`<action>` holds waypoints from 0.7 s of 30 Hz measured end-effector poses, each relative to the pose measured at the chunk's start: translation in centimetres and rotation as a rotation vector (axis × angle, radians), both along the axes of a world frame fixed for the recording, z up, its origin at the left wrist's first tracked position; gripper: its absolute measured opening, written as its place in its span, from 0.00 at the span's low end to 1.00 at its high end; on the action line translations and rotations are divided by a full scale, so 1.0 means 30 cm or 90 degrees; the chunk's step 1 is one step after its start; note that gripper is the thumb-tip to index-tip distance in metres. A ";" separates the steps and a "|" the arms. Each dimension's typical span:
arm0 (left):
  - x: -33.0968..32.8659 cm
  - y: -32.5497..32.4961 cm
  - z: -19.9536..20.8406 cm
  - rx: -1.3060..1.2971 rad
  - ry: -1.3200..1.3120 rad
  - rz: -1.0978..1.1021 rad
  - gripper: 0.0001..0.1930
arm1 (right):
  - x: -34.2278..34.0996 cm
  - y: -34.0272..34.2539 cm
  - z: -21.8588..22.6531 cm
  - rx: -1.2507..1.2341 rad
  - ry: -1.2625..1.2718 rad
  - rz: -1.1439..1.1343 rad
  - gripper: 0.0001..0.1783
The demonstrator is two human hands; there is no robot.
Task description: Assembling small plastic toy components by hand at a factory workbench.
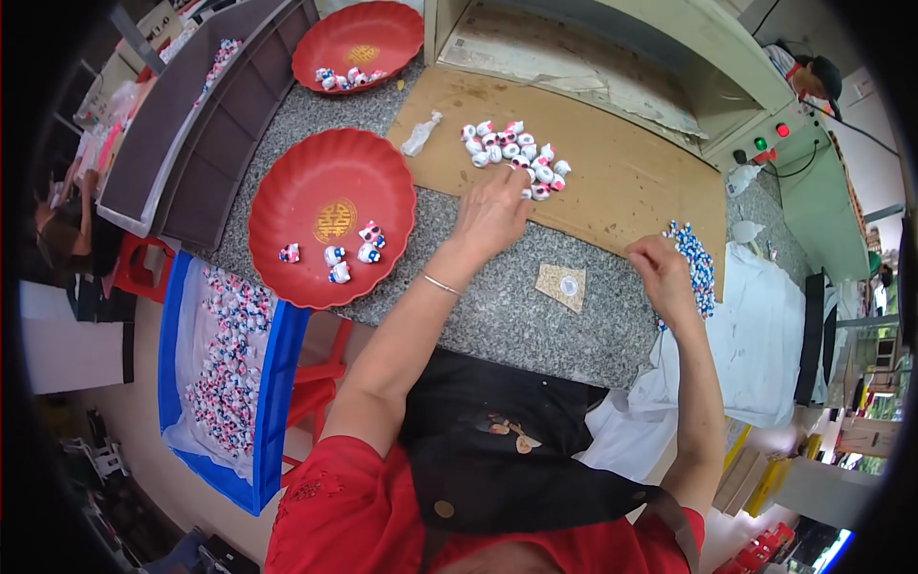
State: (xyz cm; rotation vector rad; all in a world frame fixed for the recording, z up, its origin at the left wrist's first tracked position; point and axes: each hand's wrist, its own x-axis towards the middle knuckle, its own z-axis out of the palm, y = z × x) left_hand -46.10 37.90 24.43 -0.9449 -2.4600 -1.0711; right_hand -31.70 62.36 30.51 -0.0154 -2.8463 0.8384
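Observation:
My left hand (492, 209) reaches to the near edge of a pile of white toy heads (507, 143) with pink and dark markings. Its fingers are bent and closed at the heads; what lies between them is hidden. My right hand (662, 273) is curled, its fingertips pressed together, beside a heap of small blue-and-white toy bodies (696, 263). Anything in that pinch is too small to make out. Between my hands, a tan scrap of card (548, 286) with a small round clear piece on it lies on the speckled worktop (497, 320).
Left of my arm stands a red scalloped plate (277, 191) with several assembled figurines. Another red plate (382, 33) sits behind it. A blue crate (172, 383) of figurines is lower left, near a grey bin (201, 143). A pale metal machine (727, 67) borders the cardboard (622, 172).

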 end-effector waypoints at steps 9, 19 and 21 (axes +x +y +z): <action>0.188 -0.190 0.013 0.735 -0.886 -0.384 0.14 | 0.158 -0.090 -0.051 0.058 -0.047 -0.020 0.11; 0.396 -0.229 0.020 0.653 -0.910 -0.300 0.19 | 0.127 -0.140 -0.017 0.078 -0.025 0.029 0.07; 0.390 -0.238 0.007 0.613 -0.909 -0.321 0.20 | 0.099 -0.195 0.005 0.086 -0.004 0.075 0.08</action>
